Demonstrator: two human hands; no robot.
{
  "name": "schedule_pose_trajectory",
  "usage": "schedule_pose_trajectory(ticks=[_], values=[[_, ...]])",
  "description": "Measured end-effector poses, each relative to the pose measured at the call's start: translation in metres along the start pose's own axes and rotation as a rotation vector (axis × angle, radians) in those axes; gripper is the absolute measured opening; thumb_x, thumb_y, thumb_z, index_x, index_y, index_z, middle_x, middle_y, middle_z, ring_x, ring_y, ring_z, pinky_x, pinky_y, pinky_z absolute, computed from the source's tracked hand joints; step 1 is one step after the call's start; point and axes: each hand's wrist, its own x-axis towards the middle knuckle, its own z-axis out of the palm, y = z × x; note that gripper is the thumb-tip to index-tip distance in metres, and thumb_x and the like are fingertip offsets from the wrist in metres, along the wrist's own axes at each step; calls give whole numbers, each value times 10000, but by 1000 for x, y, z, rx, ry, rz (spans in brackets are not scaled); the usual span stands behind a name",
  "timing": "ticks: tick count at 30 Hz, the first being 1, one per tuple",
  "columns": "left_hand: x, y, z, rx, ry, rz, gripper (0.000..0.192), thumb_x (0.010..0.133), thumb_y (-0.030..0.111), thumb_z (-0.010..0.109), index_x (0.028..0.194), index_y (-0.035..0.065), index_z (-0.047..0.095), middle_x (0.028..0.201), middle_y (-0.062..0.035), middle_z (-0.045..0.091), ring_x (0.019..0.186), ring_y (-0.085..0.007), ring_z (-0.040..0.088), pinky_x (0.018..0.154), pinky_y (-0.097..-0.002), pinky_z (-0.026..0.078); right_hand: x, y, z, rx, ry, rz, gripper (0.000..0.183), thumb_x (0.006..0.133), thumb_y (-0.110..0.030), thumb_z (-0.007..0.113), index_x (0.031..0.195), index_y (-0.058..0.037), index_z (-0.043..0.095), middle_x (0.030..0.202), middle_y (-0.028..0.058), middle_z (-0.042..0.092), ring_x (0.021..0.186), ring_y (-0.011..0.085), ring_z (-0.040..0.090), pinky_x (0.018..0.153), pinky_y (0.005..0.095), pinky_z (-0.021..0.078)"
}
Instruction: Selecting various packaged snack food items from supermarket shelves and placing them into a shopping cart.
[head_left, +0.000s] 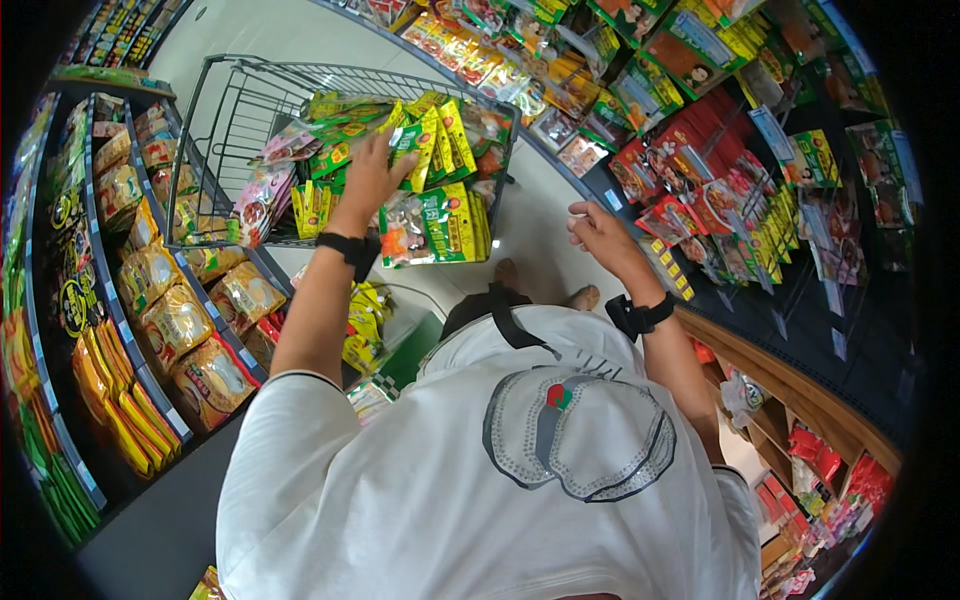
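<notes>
My left hand (375, 176) is over a grey wire shopping cart (517, 116), palm down on a heap of green and yellow snack packets (454, 142). Its fingers are spread a little, and I see no packet gripped in it. Under the wrist's right side lies a larger green and yellow packet (427, 225) with a picture on its front. Pink packets (262, 199) lean in the cart's left part. My right hand (604, 234) hangs in the air between the cart and the right-hand rack, fingers loosely bent, holding nothing visible. Both wrists wear black bands.
Shelves with bagged goods (176, 322) rise close on the left. At right, a rack of hanging packets (697, 150) has hooks and price tags sticking out. Below it runs a wooden ledge (787, 375). Yellow packets (366, 322) and a green surface (412, 352) sit beside my left elbow.
</notes>
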Motion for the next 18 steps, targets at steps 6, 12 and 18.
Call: schedule_pose_trajectory(ticks=[6, 12, 18], values=[[-41, -10, 29, -223, -17, -323, 676, 881, 509, 511, 1356, 42, 392, 1392, -265, 340, 1285, -408, 337, 1052, -436, 305, 10, -1, 4, -47, -84, -1, 382, 898, -267, 559, 1169, 0, 528, 899, 110, 635, 749, 145, 613, 713, 284, 481], [-40, -23, 20, -196, -79, -393, 684, 914, 529, 439, 1360, 13, 383, 1332, -251, 432, 1259, -390, 365, 1042, -406, 306, 13, -7, 7, -46, -125, 36, 368, 907, -259, 545, 1170, -3, 519, 917, 94, 623, 783, 148, 619, 704, 280, 486], [-55, -10, 29, -179, 123, -316, 648, 888, 500, 504, 1345, 51, 408, 1358, -275, 381, 1256, -418, 368, 1028, -465, 313, 11, 2, 2, -34, -132, 42, 364, 912, -270, 539, 1171, -14, 520, 943, 86, 620, 796, 153, 625, 697, 274, 487]])
